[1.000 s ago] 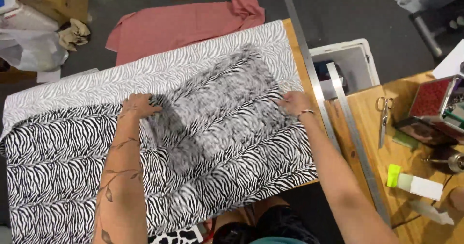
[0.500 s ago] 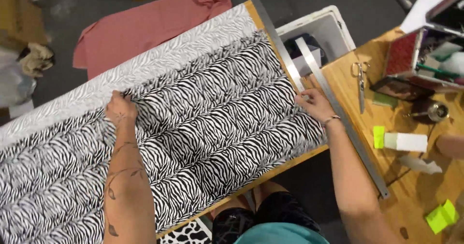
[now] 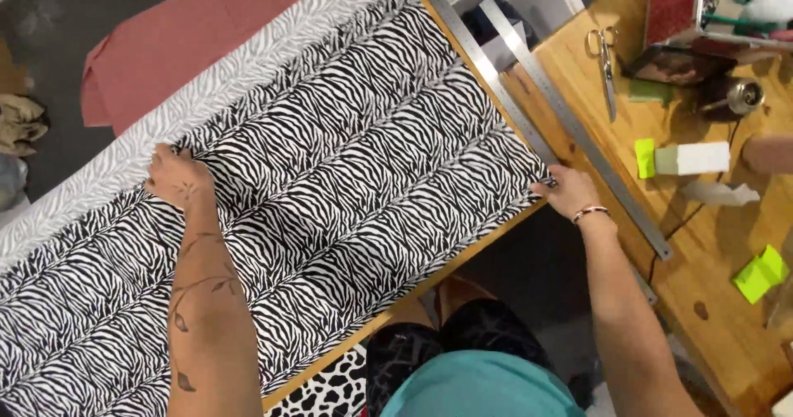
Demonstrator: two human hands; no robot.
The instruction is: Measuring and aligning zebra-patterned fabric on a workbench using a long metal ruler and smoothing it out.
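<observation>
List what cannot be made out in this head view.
- Left hand: fingertips curl into the zebra fabric; grip unclear.
- Right hand: fingertips hidden at the fabric corner.
- Pink cloth: partly covered by fabric.
- Red box: cut off by the top edge.

fabric (image 3: 355, 161): black-white zebra | cloth (image 3: 206, 37): pink | scissors (image 3: 605, 62): silver

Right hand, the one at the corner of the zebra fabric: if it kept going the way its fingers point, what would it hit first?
The right hand points up and left along the zebra fabric edge. Likely it would first meet the long metal ruler lying along that edge, though depth is hard to judge.
</observation>
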